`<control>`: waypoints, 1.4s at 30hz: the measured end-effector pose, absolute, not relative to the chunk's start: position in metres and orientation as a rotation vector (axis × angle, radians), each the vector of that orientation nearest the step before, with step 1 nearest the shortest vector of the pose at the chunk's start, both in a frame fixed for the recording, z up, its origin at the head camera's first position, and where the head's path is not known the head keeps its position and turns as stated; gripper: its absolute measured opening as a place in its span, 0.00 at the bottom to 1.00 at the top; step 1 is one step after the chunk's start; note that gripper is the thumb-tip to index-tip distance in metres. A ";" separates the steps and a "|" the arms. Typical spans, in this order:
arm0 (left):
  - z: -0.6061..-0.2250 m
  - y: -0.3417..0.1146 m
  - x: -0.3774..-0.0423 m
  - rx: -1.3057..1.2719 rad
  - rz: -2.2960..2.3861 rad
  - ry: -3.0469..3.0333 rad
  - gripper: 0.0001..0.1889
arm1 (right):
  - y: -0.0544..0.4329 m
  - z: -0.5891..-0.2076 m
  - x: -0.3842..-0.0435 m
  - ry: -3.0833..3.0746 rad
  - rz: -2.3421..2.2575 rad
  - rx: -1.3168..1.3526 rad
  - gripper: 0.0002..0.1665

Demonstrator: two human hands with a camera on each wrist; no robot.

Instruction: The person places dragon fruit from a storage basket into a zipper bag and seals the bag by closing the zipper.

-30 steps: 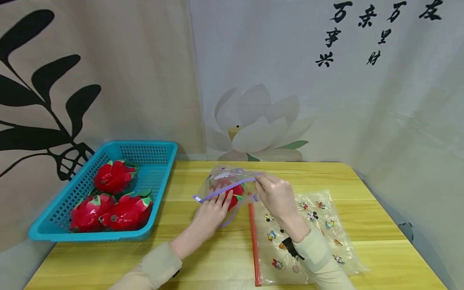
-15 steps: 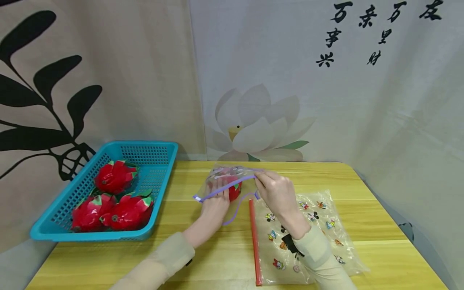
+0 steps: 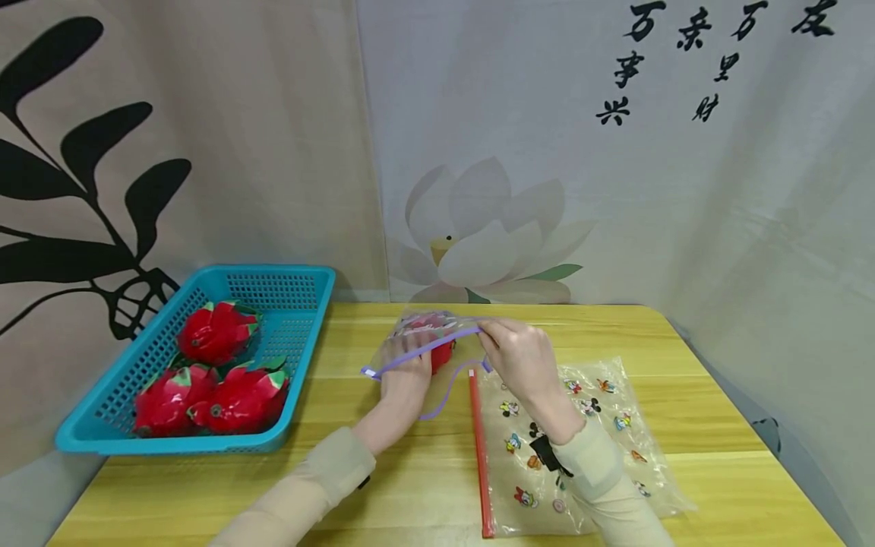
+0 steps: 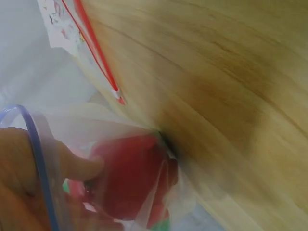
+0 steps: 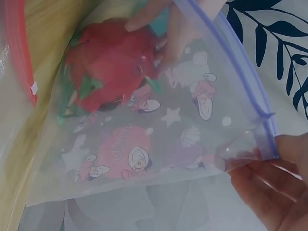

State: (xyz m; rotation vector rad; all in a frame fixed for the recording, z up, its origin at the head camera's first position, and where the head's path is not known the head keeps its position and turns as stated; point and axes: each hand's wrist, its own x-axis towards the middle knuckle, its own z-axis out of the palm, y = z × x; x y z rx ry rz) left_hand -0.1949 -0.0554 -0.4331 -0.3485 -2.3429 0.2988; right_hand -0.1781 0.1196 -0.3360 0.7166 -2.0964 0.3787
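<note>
A clear zip bag [image 5: 180, 139] with a purple zip edge and printed cartoon figures is held up over the table, its mouth towards me. Inside it is a red dragon fruit [image 5: 113, 62] with green tips. My left hand [image 3: 407, 368] reaches through the mouth and holds the dragon fruit by its near end, thumb on one side; some fingers are hidden behind fruit and film. My right hand [image 3: 521, 361] pinches the purple zip edge at the bag's right corner. The lower strip of the mouth hangs apart from the upper one.
A blue basket [image 3: 311, 342] with 3 more dragon fruits [image 3: 239, 401] stands on the left of the wooden table [image 3: 410, 486]. Beneath my right forearm lies a flat clear bag [image 3: 615, 448] with a red zip strip and cartoon prints. A printed cloth hangs behind.
My left hand has gone from the bag's mouth deeper inside, and the dragon fruit has moved further in with it. My right hand keeps its pinch on the corner, nearly still.
</note>
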 end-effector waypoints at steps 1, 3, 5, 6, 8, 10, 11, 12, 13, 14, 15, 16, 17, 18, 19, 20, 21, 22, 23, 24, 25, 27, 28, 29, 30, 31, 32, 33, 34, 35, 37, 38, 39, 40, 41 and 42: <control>-0.433 -0.056 -0.196 -0.359 0.307 -2.326 0.23 | 0.119 -0.335 -0.179 -2.102 0.378 0.710 0.06; -0.434 -0.057 -0.197 -0.386 0.296 -2.275 0.20 | 0.119 -0.334 -0.180 -2.105 0.369 0.697 0.06; -0.434 -0.057 -0.198 -0.412 0.272 -2.244 0.19 | 0.118 -0.332 -0.182 -2.100 0.359 0.691 0.04; -0.434 -0.057 -0.197 -0.425 0.267 -2.238 0.19 | 0.118 -0.331 -0.183 -2.097 0.355 0.689 0.03; -0.434 -0.058 -0.196 -0.463 0.253 -2.257 0.18 | 0.117 -0.330 -0.185 -2.087 0.345 0.686 0.03; -0.432 -0.059 -0.192 -0.508 0.251 -2.311 0.20 | 0.117 -0.330 -0.187 -2.081 0.341 0.685 0.02; -0.431 -0.060 -0.190 -0.535 0.256 -2.341 0.22 | 0.116 -0.330 -0.188 -2.080 0.341 0.685 0.02; -0.431 -0.061 -0.187 -0.565 0.260 -2.365 0.24 | 0.116 -0.330 -0.188 -2.080 0.341 0.686 0.02; -0.430 -0.062 -0.184 -0.591 0.255 -2.389 0.25 | 0.116 -0.330 -0.189 -2.080 0.343 0.687 0.02; -0.430 -0.063 -0.181 -0.612 0.261 -2.410 0.26 | 0.116 -0.330 -0.189 -2.082 0.346 0.689 0.03; -0.429 -0.064 -0.178 -0.628 0.260 -2.428 0.26 | 0.116 -0.330 -0.190 -2.084 0.349 0.690 0.03; -0.429 -0.065 -0.175 -0.640 0.260 -2.442 0.26 | 0.116 -0.330 -0.190 -2.086 0.352 0.689 0.03; -0.429 -0.065 -0.173 -0.650 0.254 -2.454 0.26 | 0.116 -0.330 -0.190 -2.088 0.352 0.686 0.03; -0.429 -0.066 -0.171 -0.654 0.245 -2.462 0.25 | 0.116 -0.330 -0.190 -2.090 0.352 0.684 0.03; -0.429 -0.066 -0.169 -0.656 0.237 -2.471 0.24 | 0.116 -0.330 -0.190 -2.091 0.350 0.680 0.03; -0.429 -0.066 -0.168 -0.657 0.234 -2.481 0.24 | 0.116 -0.329 -0.190 -2.091 0.346 0.677 0.03; -0.429 -0.066 -0.168 -0.656 0.228 -2.489 0.24 | 0.116 -0.329 -0.191 -2.089 0.342 0.675 0.04; -0.429 -0.066 -0.167 -0.655 0.230 -2.494 0.25 | 0.116 -0.329 -0.191 -2.087 0.336 0.674 0.04; -0.429 -0.066 -0.168 -0.650 0.235 -2.495 0.25 | 0.116 -0.329 -0.191 -2.085 0.328 0.675 0.04; -0.429 -0.065 -0.168 -0.645 0.239 -2.496 0.25 | 0.116 -0.328 -0.191 -2.083 0.322 0.676 0.05; -0.429 -0.064 -0.168 -0.640 0.244 -2.496 0.26 | 0.116 -0.328 -0.191 -2.081 0.316 0.675 0.05; -0.429 -0.063 -0.170 -0.622 0.249 -2.489 0.25 | 0.115 -0.327 -0.193 -2.081 0.310 0.677 0.06; -0.429 -0.062 -0.171 -0.613 0.247 -2.484 0.25 | 0.115 -0.327 -0.193 -2.084 0.309 0.676 0.05; -0.429 -0.061 -0.173 -0.604 0.241 -2.475 0.24 | 0.115 -0.326 -0.194 -2.085 0.309 0.677 0.05; -0.429 -0.060 -0.174 -0.595 0.238 -2.469 0.23 | 0.115 -0.326 -0.195 -2.088 0.310 0.676 0.05; -0.429 -0.059 -0.175 -0.585 0.232 -2.466 0.23 | 0.115 -0.325 -0.196 -2.092 0.314 0.677 0.05; -0.429 -0.058 -0.176 -0.575 0.226 -2.464 0.22 | 0.115 -0.325 -0.197 -2.095 0.319 0.678 0.05; -0.429 -0.057 -0.178 -0.567 0.223 -2.467 0.22 | 0.115 -0.325 -0.198 -2.097 0.321 0.678 0.05; -0.429 -0.056 -0.179 -0.558 0.218 -2.473 0.23 | 0.115 -0.325 -0.199 -2.101 0.325 0.681 0.05; -0.429 -0.055 -0.180 -0.548 0.219 -2.483 0.23 | 0.115 -0.325 -0.200 -2.105 0.328 0.684 0.05; -0.428 -0.053 -0.180 -0.526 0.224 -2.524 0.24 | 0.115 -0.324 -0.202 -2.113 0.335 0.688 0.06; -0.427 -0.053 -0.181 -0.515 0.225 -2.550 0.25 | 0.115 -0.324 -0.203 -2.115 0.339 0.691 0.06; -0.427 -0.052 -0.181 -0.504 0.230 -2.581 0.27 | 0.115 -0.323 -0.204 -2.118 0.344 0.694 0.06; -0.426 -0.051 -0.181 -0.488 0.231 -2.614 0.28 | 0.115 -0.323 -0.204 -2.120 0.350 0.697 0.06; -0.425 -0.051 -0.181 -0.473 0.235 -2.647 0.29 | 0.114 -0.322 -0.205 -2.121 0.354 0.699 0.06; -0.425 -0.050 -0.181 -0.458 0.235 -2.682 0.30 | 0.114 -0.322 -0.205 -2.122 0.360 0.702 0.06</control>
